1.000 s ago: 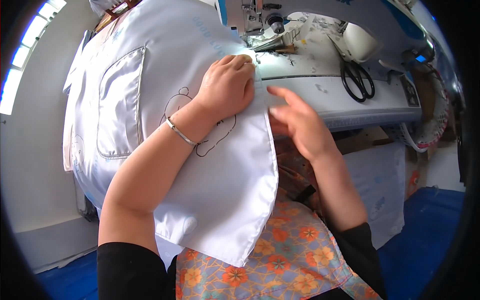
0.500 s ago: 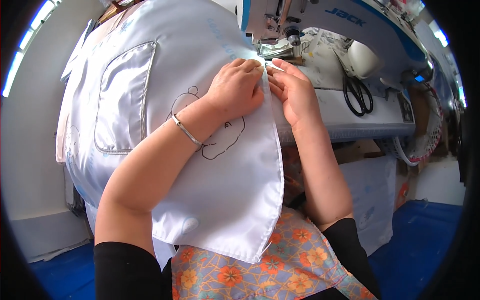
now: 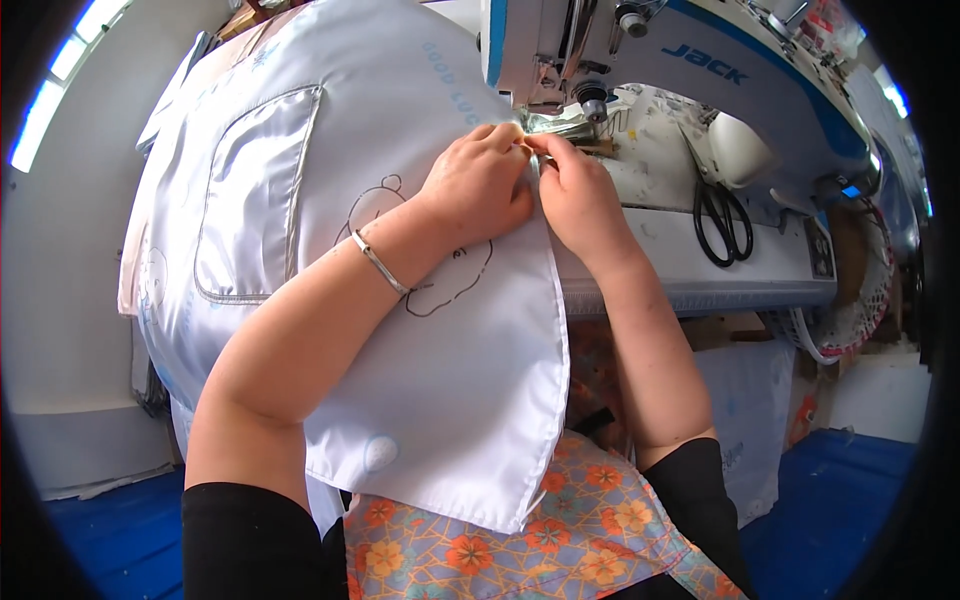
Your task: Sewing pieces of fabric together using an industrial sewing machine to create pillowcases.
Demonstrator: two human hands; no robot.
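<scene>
A large sheet of shiny white fabric (image 3: 400,400), with a pocket (image 3: 255,190) stitched on and a line-drawn bear figure, drapes over the sewing table and down to my lap. My left hand (image 3: 480,180), with a bangle on its wrist, lies over the fabric with its fingers curled at the right edge, close to the sewing machine's needle area. Right beside it, my right hand (image 3: 580,190) pinches the same edge between thumb and fingers; the fingertips of both hands nearly meet there. The white and blue sewing machine (image 3: 690,60) stands just beyond them.
Black-handled scissors (image 3: 722,222) lie on the machine bed, next to a rounded white part (image 3: 740,150). A wire-like basket (image 3: 840,310) hangs at the right. More white cloth (image 3: 745,420) hangs below the table. My flowered apron (image 3: 530,545) covers my lap.
My right hand has turned and closed from loosely spread fingers to a pinch at the fabric edge. My left hand has stayed nearly in place. The whole view has shifted slightly.
</scene>
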